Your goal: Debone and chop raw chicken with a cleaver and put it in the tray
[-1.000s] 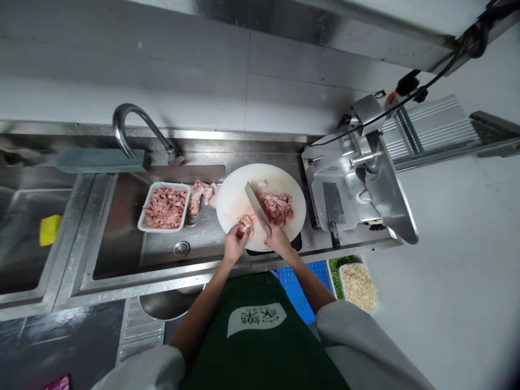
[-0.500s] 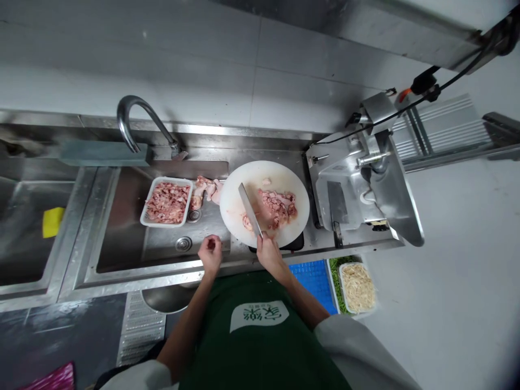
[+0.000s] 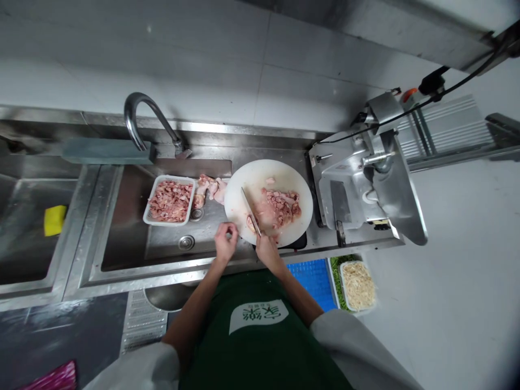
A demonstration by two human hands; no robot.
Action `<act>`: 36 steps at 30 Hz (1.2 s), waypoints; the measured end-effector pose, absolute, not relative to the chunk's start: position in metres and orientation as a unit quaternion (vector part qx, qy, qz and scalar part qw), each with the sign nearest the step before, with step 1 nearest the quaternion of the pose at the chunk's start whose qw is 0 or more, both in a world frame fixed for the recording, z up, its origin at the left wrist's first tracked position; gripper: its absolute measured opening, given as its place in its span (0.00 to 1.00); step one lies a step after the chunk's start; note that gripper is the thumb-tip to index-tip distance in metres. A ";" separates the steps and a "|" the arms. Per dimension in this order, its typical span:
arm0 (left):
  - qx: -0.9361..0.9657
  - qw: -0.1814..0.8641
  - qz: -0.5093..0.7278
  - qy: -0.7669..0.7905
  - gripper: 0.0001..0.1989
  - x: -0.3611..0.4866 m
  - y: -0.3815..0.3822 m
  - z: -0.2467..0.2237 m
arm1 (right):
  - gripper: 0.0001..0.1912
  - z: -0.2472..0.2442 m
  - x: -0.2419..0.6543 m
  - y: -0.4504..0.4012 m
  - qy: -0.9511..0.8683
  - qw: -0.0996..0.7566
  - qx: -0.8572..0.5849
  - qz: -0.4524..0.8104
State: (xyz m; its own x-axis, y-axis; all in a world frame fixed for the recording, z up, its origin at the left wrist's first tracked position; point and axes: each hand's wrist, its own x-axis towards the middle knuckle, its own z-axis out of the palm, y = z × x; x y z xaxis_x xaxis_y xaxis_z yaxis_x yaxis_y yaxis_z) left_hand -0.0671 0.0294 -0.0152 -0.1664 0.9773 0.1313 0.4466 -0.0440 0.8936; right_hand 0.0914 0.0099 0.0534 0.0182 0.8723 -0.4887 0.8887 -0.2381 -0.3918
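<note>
My left hand [image 3: 226,241], loosely curled (whether around anything, I can't tell), has swung back beside the round cutting board [image 3: 239,181], nearer its chopped meat [image 3: 281,208]; my right hand [image 3: 267,250] grips the knife [image 3: 249,208].

A stainless-steel counter [image 3: 247,154] is carrying a round white chopping board [image 3: 244,176], a metal machine [image 3: 369,173] at right and a grey-green block [image 3: 108,151] toward the left, its sunken basin [image 3: 162,246] holding a white tray [image 3: 190,203] and raw meat pieces [image 3: 202,189].
</note>
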 end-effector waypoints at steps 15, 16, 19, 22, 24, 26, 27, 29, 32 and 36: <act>0.627 0.317 0.404 0.586 0.03 -0.019 0.037 -0.027 | 0.15 0.063 0.120 -0.021 0.618 0.041 0.706 -0.344; 0.624 0.320 0.400 0.590 0.03 -0.018 0.038 -0.027 | 0.16 0.063 0.116 -0.015 0.619 0.039 0.705 -0.345; 0.626 0.334 0.379 0.595 0.02 -0.017 0.043 -0.026 | 0.18 0.060 0.105 0.026 0.631 0.011 0.694 -0.347; 0.629 0.335 0.370 0.596 0.02 -0.015 0.046 -0.027 | 0.18 0.057 0.107 0.051 0.641 0.008 0.676 -0.363; 0.616 0.327 0.381 0.608 0.02 -0.013 0.046 -0.028 | 0.17 0.055 0.119 0.035 0.642 0.006 0.676 -0.361; 0.595 0.313 0.399 0.624 0.02 -0.011 0.046 -0.028 | 0.16 0.054 0.134 -0.001 0.638 0.021 0.678 -0.364; 0.587 0.307 0.404 0.630 0.02 -0.009 0.045 -0.028 | 0.16 0.054 0.141 -0.019 0.631 0.032 0.684 -0.364; 0.585 0.302 0.405 0.635 0.02 -0.008 0.044 -0.024 | 0.16 0.053 0.148 -0.042 0.627 0.043 0.687 -0.365; 0.597 0.307 0.387 0.632 0.00 -0.008 0.041 -0.018 | 0.17 0.052 0.138 -0.029 0.629 0.032 0.684 -0.367; 0.596 0.360 0.373 0.613 0.06 -0.020 0.037 -0.018 | 0.17 0.049 0.120 0.034 0.631 0.004 0.678 -0.376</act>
State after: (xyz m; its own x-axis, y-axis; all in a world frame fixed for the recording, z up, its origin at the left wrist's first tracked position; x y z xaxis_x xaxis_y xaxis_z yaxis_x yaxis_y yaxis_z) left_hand -0.0204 0.0365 -0.0185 -0.0301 0.9995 0.0034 0.4627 0.0109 0.8864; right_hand 0.1204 0.0341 0.0490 -0.0795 0.8532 -0.5156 0.8595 -0.2034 -0.4690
